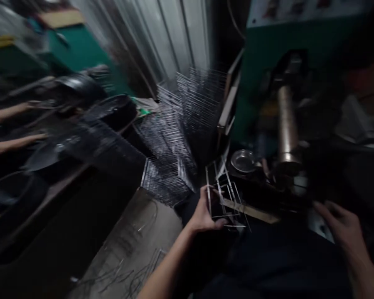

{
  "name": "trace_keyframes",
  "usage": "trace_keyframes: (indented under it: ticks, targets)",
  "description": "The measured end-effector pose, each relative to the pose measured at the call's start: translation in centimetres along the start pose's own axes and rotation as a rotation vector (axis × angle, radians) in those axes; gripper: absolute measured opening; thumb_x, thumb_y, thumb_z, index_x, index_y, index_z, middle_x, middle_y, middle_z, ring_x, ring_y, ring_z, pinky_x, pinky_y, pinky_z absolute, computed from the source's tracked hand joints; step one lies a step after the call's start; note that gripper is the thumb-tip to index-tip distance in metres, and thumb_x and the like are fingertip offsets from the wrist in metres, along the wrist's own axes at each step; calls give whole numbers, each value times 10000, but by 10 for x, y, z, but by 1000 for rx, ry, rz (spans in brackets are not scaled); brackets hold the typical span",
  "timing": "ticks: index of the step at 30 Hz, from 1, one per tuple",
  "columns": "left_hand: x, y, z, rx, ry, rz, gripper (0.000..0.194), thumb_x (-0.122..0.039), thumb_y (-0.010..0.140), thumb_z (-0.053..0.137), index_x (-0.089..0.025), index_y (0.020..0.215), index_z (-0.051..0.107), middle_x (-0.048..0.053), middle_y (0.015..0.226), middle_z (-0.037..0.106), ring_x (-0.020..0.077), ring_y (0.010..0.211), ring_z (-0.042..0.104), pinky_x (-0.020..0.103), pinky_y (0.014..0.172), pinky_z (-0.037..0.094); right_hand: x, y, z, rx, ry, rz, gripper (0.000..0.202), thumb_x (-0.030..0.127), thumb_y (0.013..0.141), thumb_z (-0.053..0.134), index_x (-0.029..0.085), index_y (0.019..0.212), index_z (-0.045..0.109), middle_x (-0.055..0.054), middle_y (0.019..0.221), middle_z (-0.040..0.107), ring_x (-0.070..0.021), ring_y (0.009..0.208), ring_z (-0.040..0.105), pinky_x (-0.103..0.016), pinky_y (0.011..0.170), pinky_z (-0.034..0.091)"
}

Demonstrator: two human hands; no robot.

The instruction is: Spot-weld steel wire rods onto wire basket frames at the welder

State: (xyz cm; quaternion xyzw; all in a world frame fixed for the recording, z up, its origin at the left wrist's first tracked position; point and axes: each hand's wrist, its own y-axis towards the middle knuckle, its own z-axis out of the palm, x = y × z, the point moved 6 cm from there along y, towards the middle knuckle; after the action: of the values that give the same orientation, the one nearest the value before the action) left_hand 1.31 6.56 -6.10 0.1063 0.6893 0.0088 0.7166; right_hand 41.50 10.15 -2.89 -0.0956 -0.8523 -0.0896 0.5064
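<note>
My left hand [205, 216] is wrapped round several thin rectangular wire frames [227, 199], held upright near the middle right. My right hand [341, 222] is at the far right, apart from the frames, its fingers curled and blurred; what they hold, if anything, is too dark to make out. A flat wooden strip [252, 211] lies just behind the wire frames. Beyond my left hand stand tall stacks of wire frames [171, 145].
A metal machine cylinder [287, 128] and a round metal dish [243, 160] are at the right. Loose wires [118, 274] lie on the floor. Another person's arms [12, 145] reach in at the left, beside dark bins [112, 110].
</note>
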Motion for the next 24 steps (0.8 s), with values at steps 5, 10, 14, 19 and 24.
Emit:
trace_keyframes:
  ticks: [5, 10, 14, 19, 24]
  targets:
    - [-34, -2, 4, 2, 59, 103, 1019, -604, 644, 851, -341, 1358, 173, 103, 1254, 462, 364, 1302, 544, 621, 1108, 454, 16, 9, -5, 2, 135, -34, 518, 550, 825, 760, 225, 574, 446, 7, 585, 335, -140, 518, 324, -341, 511, 253]
    - [-49, 0, 19, 74, 93, 160, 987, -619, 664, 841, -330, 1367, 211, 104, 1247, 444, 363, 1292, 547, 615, 1089, 484, 52, 12, 10, 32, 164, -165, 542, 554, 800, 772, 214, 578, 413, 32, 606, 320, -132, 574, 306, -307, 548, 252]
    - [-51, 3, 28, 147, 186, 155, 1002, -510, 677, 869, -329, 1398, 197, 116, 1285, 455, 374, 1321, 541, 637, 1095, 476, 62, 11, 14, 67, 114, -198, 544, 560, 786, 780, 213, 575, 418, 34, 612, 333, -133, 589, 320, -296, 556, 264]
    - [-46, 6, 34, 194, 261, 143, 1034, -392, 628, 905, -314, 1391, 211, 133, 1348, 484, 369, 1335, 542, 641, 1122, 454, 66, 10, 9, 79, 99, -204, 547, 593, 775, 783, 216, 579, 439, 32, 607, 354, -139, 593, 337, -301, 565, 270]
    - [-41, 9, 42, 219, 294, 157, 1054, -357, 615, 912, -292, 1410, 223, 149, 1367, 492, 368, 1329, 551, 631, 1119, 465, 70, 11, 7, 72, 74, -234, 557, 591, 779, 786, 217, 571, 429, 32, 610, 344, -140, 594, 325, -306, 569, 260]
